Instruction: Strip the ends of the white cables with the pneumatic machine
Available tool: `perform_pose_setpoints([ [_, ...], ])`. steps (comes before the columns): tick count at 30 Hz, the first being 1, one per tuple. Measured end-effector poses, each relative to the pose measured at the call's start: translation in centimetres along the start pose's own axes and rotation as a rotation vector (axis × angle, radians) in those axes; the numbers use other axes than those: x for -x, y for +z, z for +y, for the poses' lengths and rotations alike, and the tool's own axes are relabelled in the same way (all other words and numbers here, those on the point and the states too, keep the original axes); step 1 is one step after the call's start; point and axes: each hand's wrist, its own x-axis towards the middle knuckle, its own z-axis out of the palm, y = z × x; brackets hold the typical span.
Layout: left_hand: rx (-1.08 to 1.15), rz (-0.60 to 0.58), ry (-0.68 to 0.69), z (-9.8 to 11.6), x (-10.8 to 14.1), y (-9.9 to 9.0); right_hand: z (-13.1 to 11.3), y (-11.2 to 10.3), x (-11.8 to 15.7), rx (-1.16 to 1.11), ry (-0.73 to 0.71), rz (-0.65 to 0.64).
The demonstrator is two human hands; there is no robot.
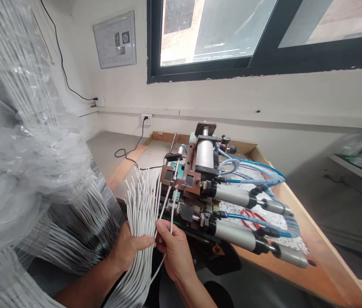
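Right hand [176, 250], nearer the brown-and-silver metal machine [230, 193], pinched slender white cables [172, 210] pointing up toward it; left hand [127, 247] clasped a white-cable bundle [142, 209].

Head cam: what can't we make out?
All in the head view:
Left hand: most fingers, hidden behind the cable bundle.
The bundle's lower part: cut off by the bottom edge.
Separated cables at the right hand: whether their tips touch the machine, too small to tell.
Framed sheet: text, too small and blurred.
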Motion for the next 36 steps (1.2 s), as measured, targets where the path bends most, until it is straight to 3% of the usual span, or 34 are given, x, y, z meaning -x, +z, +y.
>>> perform_pose_setpoints([
  [5,-0.006,0.108,-0.029,0.6,0.1,0.1,0.7,-1.0,0.3,0.068,-0.154,0.132],
  [13,-0.012,0.117,-0.033,0.7,-0.3,0.2,0.0,-1.0,-0.6,-0.098,-0.043,0.228],
  [21,-0.01,0.09,-0.024,0.3,-0.5,-0.2,-0.7,-0.5,-1.0,-0.162,0.015,0.176],
  [26,0.041,0.017,-0.033,0.1,-0.3,0.0,-0.7,0.1,-0.8,-0.175,0.108,-0.03],
  [28,0.065,-0.018,-0.034,0.2,-0.2,0.1,-0.7,0.3,-0.5,-0.123,0.108,-0.051],
  [33,0.054,-0.008,-0.013,0.2,0.1,0.1,-0.1,0.1,0.3,-0.005,-0.086,0.103],
  [36,0.064,0.035,-0.05,0.1,0.3,-0.1,0.3,-0.5,0.6,-0.015,-0.117,0.17],
])
